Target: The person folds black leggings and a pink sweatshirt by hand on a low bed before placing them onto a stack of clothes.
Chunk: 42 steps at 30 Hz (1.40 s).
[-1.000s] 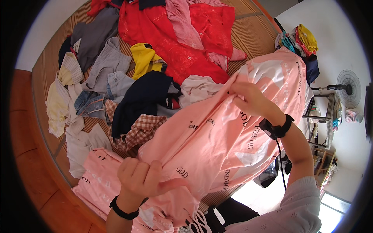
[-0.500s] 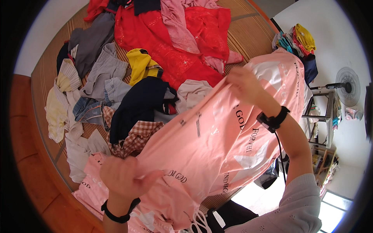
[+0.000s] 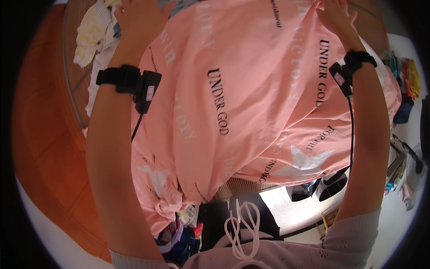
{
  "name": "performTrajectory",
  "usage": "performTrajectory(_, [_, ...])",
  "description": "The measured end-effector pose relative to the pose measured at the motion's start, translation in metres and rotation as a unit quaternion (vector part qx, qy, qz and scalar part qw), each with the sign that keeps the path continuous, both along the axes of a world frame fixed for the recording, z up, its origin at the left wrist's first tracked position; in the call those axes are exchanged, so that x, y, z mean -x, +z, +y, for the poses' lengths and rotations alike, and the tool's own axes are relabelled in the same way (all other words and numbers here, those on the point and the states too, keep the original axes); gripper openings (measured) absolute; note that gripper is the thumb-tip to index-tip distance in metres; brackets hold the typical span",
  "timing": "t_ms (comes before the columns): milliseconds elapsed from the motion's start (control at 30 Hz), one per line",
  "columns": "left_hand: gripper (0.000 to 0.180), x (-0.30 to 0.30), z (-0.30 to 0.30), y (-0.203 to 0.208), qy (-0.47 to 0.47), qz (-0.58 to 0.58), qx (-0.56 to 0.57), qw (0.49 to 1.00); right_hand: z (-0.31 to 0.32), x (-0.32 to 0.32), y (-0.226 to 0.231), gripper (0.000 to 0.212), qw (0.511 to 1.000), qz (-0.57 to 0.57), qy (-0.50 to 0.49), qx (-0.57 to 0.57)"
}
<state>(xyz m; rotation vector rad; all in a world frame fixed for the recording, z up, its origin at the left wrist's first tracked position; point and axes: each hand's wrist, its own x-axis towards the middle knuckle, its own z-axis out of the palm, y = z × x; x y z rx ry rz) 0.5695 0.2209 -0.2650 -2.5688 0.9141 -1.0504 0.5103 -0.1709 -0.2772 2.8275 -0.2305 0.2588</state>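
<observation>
A large pink cloth (image 3: 242, 89) with dark and white printed lettering and pale patches is spread wide between my arms. Its exact kind does not show. At the upper right, my right hand (image 3: 337, 18) is closed on its far edge, where the folds run together. My left hand (image 3: 142, 18) is at the cloth's upper left, its thumb out to the side and its other fingers cut off by the frame's top, so its grip is hidden. The near left part of the cloth hangs bunched in a twist. Each wrist wears a black strap with a small device.
Pale yellow and white clothes (image 3: 87, 42) lie at the far left on the brown striped surface, beside an orange-brown border (image 3: 49, 112). Folded colourful clothes (image 3: 410, 76) are stacked at the right, above a fan (image 3: 414, 166). Dark and coloured items (image 3: 179, 240) lie low near my body.
Both hands have moved up and away from my body, and farther apart. The pink cloth has opened out and now covers most of the clothes pile.
</observation>
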Motion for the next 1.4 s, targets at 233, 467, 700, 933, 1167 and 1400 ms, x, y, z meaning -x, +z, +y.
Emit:
performTrajectory(233, [0.029, 0.189, 0.167, 0.002, 0.209, 0.343, 0.266, 0.876, 0.101, 0.208, -0.051, 0.040, 0.848, 0.017, 0.218, -0.482])
performTrajectory(467, [0.016, 0.571, 0.212, -0.021, 0.432, 0.593, 0.405, 0.546, 0.175, 0.482, -0.082, 0.023, 0.758, 0.337, 0.233, -0.508])
performTrajectory(700, [0.044, 0.634, 0.098, -0.068, 0.589, 0.527, 0.608, 0.065, 0.218, 0.494, -0.122, 0.028, 0.858, 0.269, 0.199, -0.389])
performTrajectory(933, [0.010, 0.640, 0.180, -0.124, 0.450, 0.371, 0.802, 0.131, 0.183, 0.528, -0.095, 0.024, 0.766, 0.449, 0.276, -0.368])
performTrajectory(1167, [0.015, 0.666, 0.205, -0.101, 0.453, 0.397, 0.785, 0.146, 0.112, 0.575, -0.091, 0.037, 0.791, 0.543, 0.242, -0.145])
performTrajectory(1400, [0.031, 0.718, 0.073, -0.136, 0.431, 0.554, 0.708, -0.084, 0.143, 0.645, -0.069, 0.014, 0.855, 0.250, -0.080, -0.447])
